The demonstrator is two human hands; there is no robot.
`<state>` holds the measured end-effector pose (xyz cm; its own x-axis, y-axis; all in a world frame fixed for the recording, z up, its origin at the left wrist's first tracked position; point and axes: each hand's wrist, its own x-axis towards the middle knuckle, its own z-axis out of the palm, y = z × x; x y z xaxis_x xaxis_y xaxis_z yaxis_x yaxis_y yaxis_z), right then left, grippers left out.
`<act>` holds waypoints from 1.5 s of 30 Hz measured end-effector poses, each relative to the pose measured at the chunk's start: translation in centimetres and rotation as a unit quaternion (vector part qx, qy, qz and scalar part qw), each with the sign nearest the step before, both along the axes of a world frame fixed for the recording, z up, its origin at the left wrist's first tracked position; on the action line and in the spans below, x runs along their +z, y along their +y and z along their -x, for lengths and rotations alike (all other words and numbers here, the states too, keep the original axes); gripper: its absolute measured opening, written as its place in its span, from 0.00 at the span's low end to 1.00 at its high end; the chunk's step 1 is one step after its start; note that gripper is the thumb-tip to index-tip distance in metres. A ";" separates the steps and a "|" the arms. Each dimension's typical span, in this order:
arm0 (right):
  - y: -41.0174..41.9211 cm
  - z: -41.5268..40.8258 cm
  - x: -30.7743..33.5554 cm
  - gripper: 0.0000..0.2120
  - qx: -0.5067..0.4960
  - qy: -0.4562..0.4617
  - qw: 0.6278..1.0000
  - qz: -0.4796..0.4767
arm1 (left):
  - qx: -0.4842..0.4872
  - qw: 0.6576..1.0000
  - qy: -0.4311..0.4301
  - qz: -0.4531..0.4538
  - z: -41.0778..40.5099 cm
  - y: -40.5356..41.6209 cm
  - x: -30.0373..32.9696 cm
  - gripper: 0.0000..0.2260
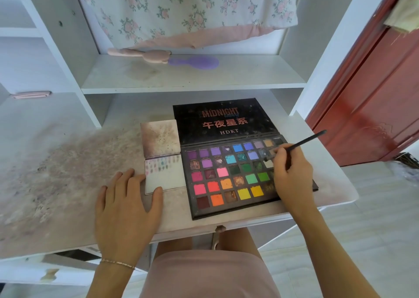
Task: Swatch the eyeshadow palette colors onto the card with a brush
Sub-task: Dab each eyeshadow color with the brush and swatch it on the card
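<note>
An open black eyeshadow palette (229,177) with several rows of coloured pans lies on the desk, its lid (222,121) laid back with "MIDNIGHT" printed on it. To its left lies a white card (169,179) with small colour swatches along its top edge. My left hand (127,207) rests flat on the desk, fingertips touching the card's lower left corner. My right hand (292,173) holds a thin dark brush (303,142) over the palette's right side, the tip down on a pale pan near the right edge.
A stained square card (159,138) lies above the white card. The desk top (56,173) is smeared with powder on the left. A pink brush (140,54) and a purple hairbrush (195,62) lie on the shelf behind. A red door (374,98) stands right.
</note>
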<state>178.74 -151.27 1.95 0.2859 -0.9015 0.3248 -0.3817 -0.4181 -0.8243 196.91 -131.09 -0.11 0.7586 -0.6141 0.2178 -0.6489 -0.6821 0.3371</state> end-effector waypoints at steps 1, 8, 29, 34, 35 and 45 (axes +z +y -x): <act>0.7 -0.7 0.2 0.07 0.027 -0.016 0.999 -0.007 | -0.001 1.000 -0.003 0.001 0.0 0.0 0.0 0.29; 5.6 -6.4 0.7 0.14 0.183 -0.072 0.980 -0.019 | -0.002 1.000 -0.003 0.008 0.0 -0.1 0.0 0.30; 5.9 -10.9 0.0 0.08 0.264 0.025 0.963 -0.052 | 0.003 0.999 -0.024 0.028 0.0 -0.1 -0.4 0.20; 6.0 -11.0 0.0 0.10 0.269 0.043 0.961 -0.052 | 0.004 0.999 -0.019 0.029 0.0 -0.1 -0.5 0.20; 6.0 -11.0 0.0 0.09 0.270 0.045 0.960 -0.052 | 0.004 0.999 -0.018 0.029 0.0 -0.1 -0.5 0.20; 5.9 -11.0 0.0 0.05 0.273 0.045 0.960 -0.051 | 0.005 0.999 -0.021 0.030 -0.1 -0.1 -0.6 0.18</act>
<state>189.71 -145.35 1.98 0.7476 -0.6353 0.1937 -0.2012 -0.4945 -0.8456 196.98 -131.24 -0.73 0.7538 -0.5914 0.2864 -0.6569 -0.6676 0.3503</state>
